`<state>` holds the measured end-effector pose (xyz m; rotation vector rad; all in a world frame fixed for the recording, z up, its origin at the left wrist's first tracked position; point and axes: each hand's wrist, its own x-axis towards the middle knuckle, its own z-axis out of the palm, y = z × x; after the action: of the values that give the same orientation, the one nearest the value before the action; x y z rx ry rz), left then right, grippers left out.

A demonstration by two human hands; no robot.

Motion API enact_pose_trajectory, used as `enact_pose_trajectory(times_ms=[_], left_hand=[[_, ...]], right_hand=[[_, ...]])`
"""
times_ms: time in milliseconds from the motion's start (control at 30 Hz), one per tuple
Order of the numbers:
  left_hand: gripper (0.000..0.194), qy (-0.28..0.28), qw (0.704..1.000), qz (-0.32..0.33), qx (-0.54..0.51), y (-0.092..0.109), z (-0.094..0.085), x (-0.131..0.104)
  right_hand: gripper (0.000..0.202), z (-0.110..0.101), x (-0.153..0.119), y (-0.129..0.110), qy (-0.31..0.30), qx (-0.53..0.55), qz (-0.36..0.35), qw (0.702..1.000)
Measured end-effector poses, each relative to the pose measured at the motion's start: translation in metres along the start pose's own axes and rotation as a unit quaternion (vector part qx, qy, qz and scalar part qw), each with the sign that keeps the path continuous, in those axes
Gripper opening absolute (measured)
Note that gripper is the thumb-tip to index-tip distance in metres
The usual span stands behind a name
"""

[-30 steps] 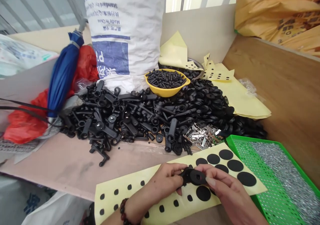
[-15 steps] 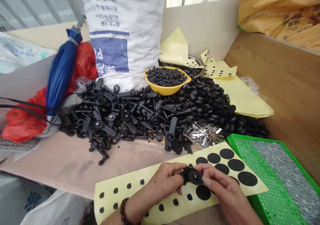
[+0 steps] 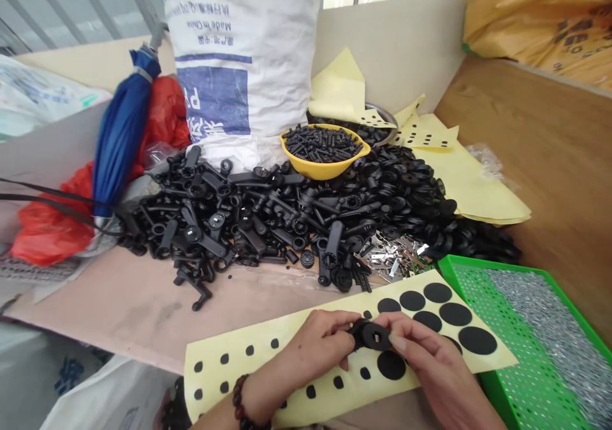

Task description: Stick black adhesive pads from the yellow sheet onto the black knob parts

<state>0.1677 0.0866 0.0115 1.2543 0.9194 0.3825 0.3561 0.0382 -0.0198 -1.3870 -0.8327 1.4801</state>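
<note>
Between my two hands is a black plastic part [image 3: 375, 336] with a round disc face and a small light slot in its middle. My left hand [image 3: 321, 347], closed, grips its left side with thumb and fingers. On the disc's right edge, my right hand [image 3: 423, 353] pinches with thumb and forefinger. Both hands are above a yellow backing sheet [image 3: 229, 379] that carries large black round stickers [image 3: 455, 314] on the right and small black dots on the left. My fingers hide the part's left end and some stickers.
Behind the sheet lies a heap of black plastic parts [image 3: 258, 226], with metal clips [image 3: 392, 256] at its front. A yellow bowl [image 3: 320, 170] of black screw-like pieces stands on it. At right is a green tray [image 3: 497, 328] of small metal pieces. A white sack [image 3: 277, 53] stands behind.
The whole view has shifted slightly, moving the scene a little to the right in the picture. Both hands keep their hold on the black plastic part, with hardly any other movement.
</note>
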Motion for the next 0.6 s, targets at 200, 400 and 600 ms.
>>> enact_pose_trajectory(times_ms=[200,400,600], left_hand=[[0.029,-0.001,1.0,-0.023,-0.001,-0.003,0.0,0.001],[0.032,-0.004,0.999,-0.03,0.022,0.005,-0.001,-0.001],[0.029,-0.009,0.999,-0.034,0.03,0.009,-0.001,-0.003]], right_hand=[[0.032,-0.001,0.001,0.003,-0.006,-0.011,-0.008,1.0],[0.032,-0.002,0.001,0.003,-0.005,-0.033,-0.022,0.999],[0.032,-0.003,0.001,-0.001,-0.013,-0.06,-0.029,0.998]])
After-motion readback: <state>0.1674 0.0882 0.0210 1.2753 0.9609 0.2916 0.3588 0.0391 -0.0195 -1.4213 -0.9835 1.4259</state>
